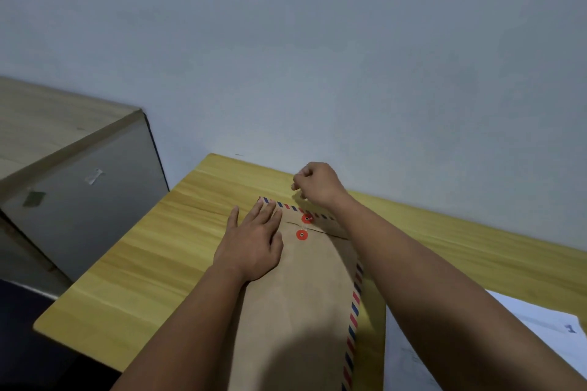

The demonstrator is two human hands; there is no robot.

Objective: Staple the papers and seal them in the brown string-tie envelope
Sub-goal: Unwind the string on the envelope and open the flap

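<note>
The brown string-tie envelope (301, 289) lies lengthwise on the yellow wooden table (152, 251), its flap end with a red-and-blue striped border pointing at the wall. Two red discs (304, 227) sit on the flap and body, with white string wound between them. My left hand (252, 243) presses flat on the envelope, fingers straight, just left of the discs. My right hand (317, 182) hovers beyond the flap edge with fingers curled as if pinching the string; the string in it is too thin to make out. White papers (536, 327) lie on the table at the lower right.
A grey cabinet (82, 194) with a pale wooden top stands left of the table, with a dark gap between them. A plain grey wall (317, 57) rises right behind the table's far edge.
</note>
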